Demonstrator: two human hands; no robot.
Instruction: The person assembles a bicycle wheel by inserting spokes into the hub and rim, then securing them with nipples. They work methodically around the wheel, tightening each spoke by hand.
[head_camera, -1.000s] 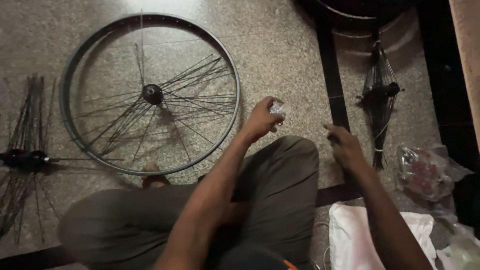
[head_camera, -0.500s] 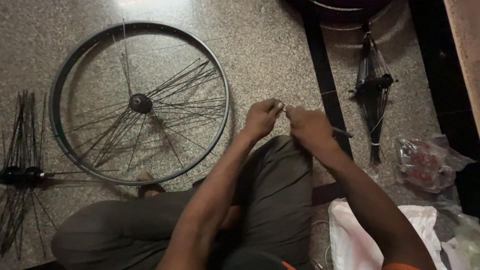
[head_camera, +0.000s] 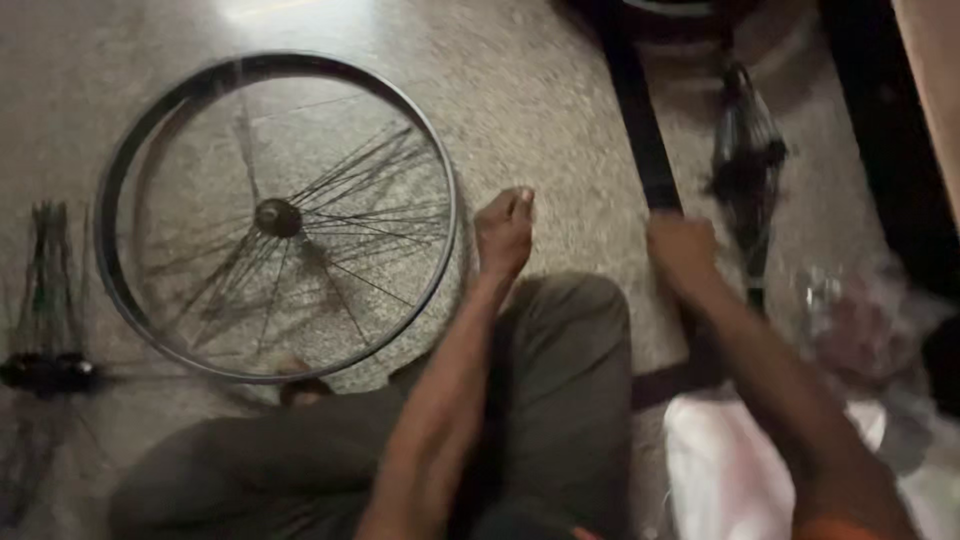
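Lying left of left hand (head_camera: 505, 232): wheel (head_camera: 275, 215)

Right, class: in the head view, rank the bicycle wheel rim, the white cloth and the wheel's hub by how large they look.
1. Bicycle wheel rim
2. White cloth, though it lies nearer the camera and is partly cut off
3. Hub

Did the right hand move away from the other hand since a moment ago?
Yes. The right hand has pulled rightward from the left hand; they met above the knee, and now it sits over the dark strip on the floor.
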